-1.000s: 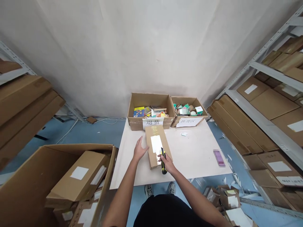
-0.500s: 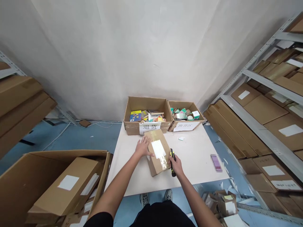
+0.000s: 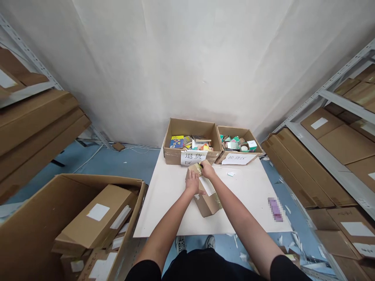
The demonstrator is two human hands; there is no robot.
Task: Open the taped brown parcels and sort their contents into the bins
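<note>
A long brown parcel (image 3: 208, 201) with a white label lies on the white table (image 3: 164, 203), its far end near the labelled boxes. My left hand (image 3: 192, 182) presses flat on the parcel's left side, fingers spread. At the parcel's far end my right hand (image 3: 207, 170) is closed round a yellow and black box cutter (image 3: 200, 166), whose tip rests on the parcel's top.
Two open cardboard boxes with paper signs stand at the table's back: one (image 3: 190, 141) with books, one (image 3: 238, 144) with small packages. A big carton (image 3: 70, 218) of parcels sits at the left. Shelves of flat cartons (image 3: 331, 148) line both sides. Paper scraps litter the floor.
My right hand moved with the cutter from the parcel's near right edge to its far end. My left hand shifted onto the parcel's top. The parcel turned slightly.
</note>
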